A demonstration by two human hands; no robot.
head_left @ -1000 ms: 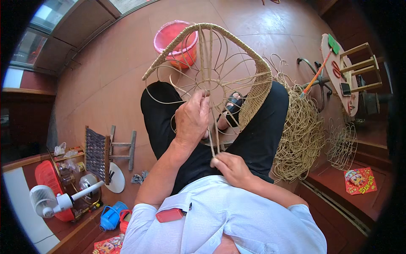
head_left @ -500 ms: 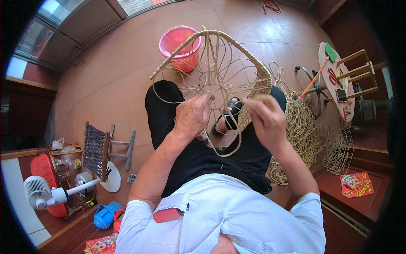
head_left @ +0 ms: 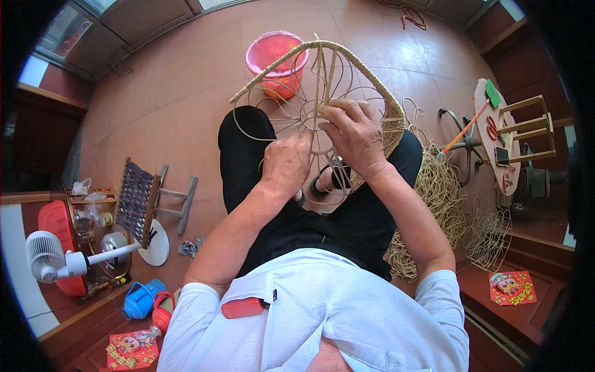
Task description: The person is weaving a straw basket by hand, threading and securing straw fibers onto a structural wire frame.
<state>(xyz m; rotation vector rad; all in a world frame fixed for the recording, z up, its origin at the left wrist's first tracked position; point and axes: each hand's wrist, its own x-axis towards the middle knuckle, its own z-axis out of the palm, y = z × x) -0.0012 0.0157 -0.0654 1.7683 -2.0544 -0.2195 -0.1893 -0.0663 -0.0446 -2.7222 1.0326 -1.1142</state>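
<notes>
A round wire frame (head_left: 330,47) with a cord-wrapped rim and woven right side sits between my black-trousered knees, with thin spokes meeting at a middle ring. My left hand (head_left: 287,162) is closed at the frame's lower middle, gripping cord among the spokes. My right hand (head_left: 358,136) is just right of it and higher, its thumb and fingers pinched on a tan cord (head_left: 318,74) that runs over the spokes near the middle. The fingertips of both hands are partly hidden.
A pink bucket (head_left: 276,43) stands beyond the frame. A cord pile (head_left: 437,211), wire frames (head_left: 486,245), a board (head_left: 481,99) with scissors, phone and green swatter, and a wooden rack (head_left: 530,127) lie right. A slatted seat (head_left: 133,198), white fan (head_left: 44,254) and blue jug (head_left: 139,301) are left.
My right hand has moved from low by my lap up and inward to the frame's middle. The long cord loop that hung down toward my lap is drawn up shorter.
</notes>
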